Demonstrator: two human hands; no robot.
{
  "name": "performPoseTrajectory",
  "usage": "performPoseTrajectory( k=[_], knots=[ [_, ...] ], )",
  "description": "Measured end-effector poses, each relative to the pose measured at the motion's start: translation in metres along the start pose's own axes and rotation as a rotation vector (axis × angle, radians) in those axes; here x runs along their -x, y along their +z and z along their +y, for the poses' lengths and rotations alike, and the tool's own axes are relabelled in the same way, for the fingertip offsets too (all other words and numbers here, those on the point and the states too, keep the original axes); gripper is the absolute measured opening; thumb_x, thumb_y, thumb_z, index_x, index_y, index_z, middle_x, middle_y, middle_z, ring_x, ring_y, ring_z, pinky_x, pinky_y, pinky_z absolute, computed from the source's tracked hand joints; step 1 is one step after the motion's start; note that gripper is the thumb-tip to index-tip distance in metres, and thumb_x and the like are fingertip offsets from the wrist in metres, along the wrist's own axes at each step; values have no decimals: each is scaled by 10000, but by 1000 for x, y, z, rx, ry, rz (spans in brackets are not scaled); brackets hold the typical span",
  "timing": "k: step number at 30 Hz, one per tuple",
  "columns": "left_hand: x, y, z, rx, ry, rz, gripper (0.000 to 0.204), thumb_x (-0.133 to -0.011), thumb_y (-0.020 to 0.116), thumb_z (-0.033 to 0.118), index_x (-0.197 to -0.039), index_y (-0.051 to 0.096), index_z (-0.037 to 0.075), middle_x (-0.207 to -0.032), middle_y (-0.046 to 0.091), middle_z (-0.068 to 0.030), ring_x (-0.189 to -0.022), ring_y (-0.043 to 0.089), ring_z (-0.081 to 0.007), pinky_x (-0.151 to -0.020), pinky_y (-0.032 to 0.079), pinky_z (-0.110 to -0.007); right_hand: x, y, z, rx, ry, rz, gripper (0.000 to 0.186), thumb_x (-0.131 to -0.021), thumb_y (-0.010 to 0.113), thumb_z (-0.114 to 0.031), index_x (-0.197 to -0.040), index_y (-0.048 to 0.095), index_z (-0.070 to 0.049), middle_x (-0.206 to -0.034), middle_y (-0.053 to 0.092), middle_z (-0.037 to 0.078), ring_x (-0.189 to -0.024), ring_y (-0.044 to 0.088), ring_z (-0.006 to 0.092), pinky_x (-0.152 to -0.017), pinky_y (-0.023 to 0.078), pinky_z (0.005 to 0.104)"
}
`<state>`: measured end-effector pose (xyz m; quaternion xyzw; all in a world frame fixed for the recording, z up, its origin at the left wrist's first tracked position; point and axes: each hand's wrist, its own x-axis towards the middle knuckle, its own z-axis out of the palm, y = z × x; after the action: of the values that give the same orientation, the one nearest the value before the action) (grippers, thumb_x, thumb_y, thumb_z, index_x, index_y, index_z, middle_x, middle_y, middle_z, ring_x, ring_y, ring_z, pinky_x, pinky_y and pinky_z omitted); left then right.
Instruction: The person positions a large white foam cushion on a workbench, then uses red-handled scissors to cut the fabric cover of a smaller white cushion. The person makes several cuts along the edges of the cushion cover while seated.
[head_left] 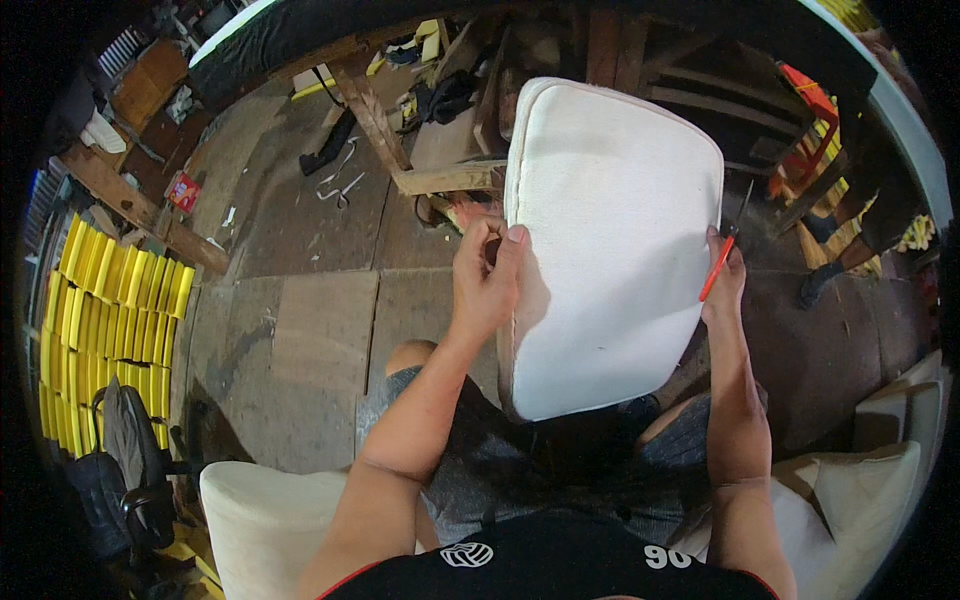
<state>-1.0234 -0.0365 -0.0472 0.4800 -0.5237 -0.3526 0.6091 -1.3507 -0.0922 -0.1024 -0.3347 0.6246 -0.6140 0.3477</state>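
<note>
A white padded cushion (620,240) with rounded corners and a piped seam along its left side stands tilted up over my lap. At that left edge, my left hand (487,270) is closed, thumb and fingers pinched together against the seam. My right hand (727,275) grips the opposite edge, its fingers partly hidden behind the cushion. The same hand also holds a slim tool with a red handle (717,270) and a dark pointed tip, which sticks up beside the cushion. Its exact kind is hard to make out.
Yellow-edged pieces (115,310) are stacked at the left, above a dark bag (125,450). A wooden frame (400,165) stands ahead on the board floor. More white cushions (270,510) lie beside me on both sides. Another person's leg (850,250) shows at the right.
</note>
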Motion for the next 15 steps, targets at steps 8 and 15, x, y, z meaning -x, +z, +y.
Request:
performPoseTrajectory(
  k=[8,15],
  knots=[
    [1,-4,8,-244,366,-137,134,-970,566,135,-909,564,16,-974,552,-67,-892,487,-129,-796,400,-265,-5,-9,12,-87,5,-105,236,-894,669,-285,-910,576,-68,-731,478,-39,-621,440,79,-549,354,259],
    [8,-3,14,-188,147,-91,134,-946,581,112,-899,545,-8,-877,563,-89,-751,494,-159,-692,422,-289,-2,-6,12,-51,-10,-60,261,-873,710,-294,-918,583,-69,-740,496,-33,-633,444,81,-565,360,258]
  ],
)
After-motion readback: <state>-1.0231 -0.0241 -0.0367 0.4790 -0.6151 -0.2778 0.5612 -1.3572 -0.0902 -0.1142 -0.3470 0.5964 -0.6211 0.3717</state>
